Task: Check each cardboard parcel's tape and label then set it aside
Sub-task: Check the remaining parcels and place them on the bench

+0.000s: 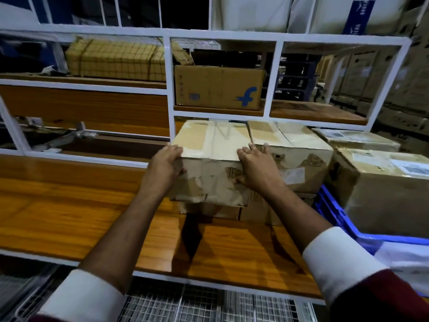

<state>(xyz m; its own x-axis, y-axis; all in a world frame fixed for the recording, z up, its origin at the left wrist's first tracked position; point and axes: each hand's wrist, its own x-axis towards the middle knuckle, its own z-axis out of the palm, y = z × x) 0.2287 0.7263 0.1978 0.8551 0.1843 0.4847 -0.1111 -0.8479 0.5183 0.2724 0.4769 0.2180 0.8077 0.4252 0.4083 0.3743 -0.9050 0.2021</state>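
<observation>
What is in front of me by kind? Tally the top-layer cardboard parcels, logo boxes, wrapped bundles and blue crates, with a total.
Cardboard parcels (top layer): 4
Blue-logo box: 1
Check-wrapped bundle: 1
Blue crate: 1
Total: 7

Warehouse or parcel sorting depot. White metal racking point(169, 89) with wooden shelf boards point(69, 214), loaded with taped cardboard parcels point(253, 145). Shipping labels point(411, 167) stuck on boxes at right. Courier-branded carton point(219, 87) on upper shelf, strapped bundle point(116, 59) beside it. Blue plastic crate point(334, 212) at right. Tall stacks of large cartons point(380, 73) in dim background. Wire mesh floor point(209, 305) below.
</observation>
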